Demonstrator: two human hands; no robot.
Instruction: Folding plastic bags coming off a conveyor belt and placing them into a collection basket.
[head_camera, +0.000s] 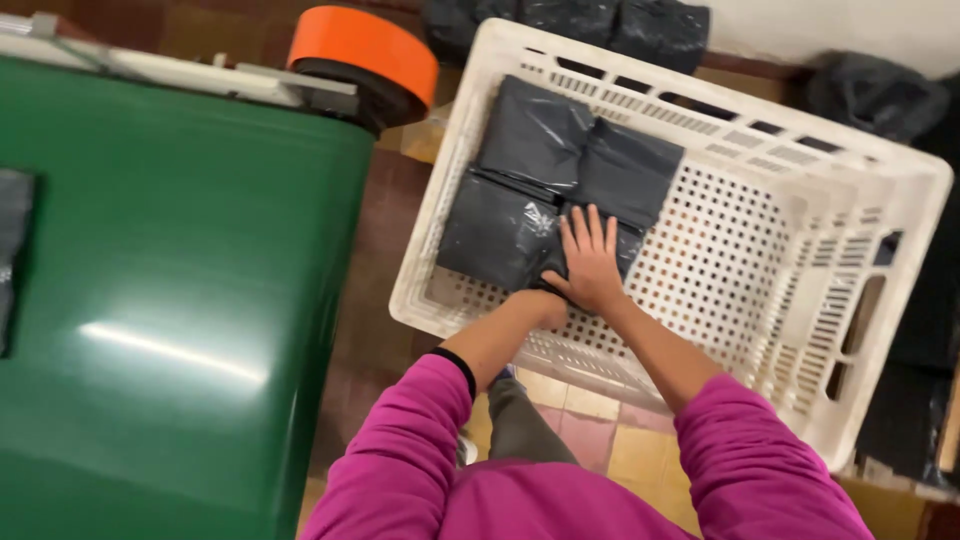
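Observation:
A white perforated plastic crate (760, 250) stands on the tiled floor below me. Several dark grey plastic-wrapped packets (540, 135) lie flat in its left half, side by side. My right hand (590, 262) presses flat, fingers spread, on the nearest packet (500, 235). My left hand (540, 300) is tucked under the right one at that packet's near edge, mostly hidden, so its fingers cannot be read. Both arms wear magenta sleeves.
A green conveyor belt (170, 300) fills the left side, with an orange-rimmed roller (370, 50) at its far end. More dark bags (570, 20) lie beyond the crate, and dark packets (905, 410) are stacked at the right. The crate's right half shows bare mesh.

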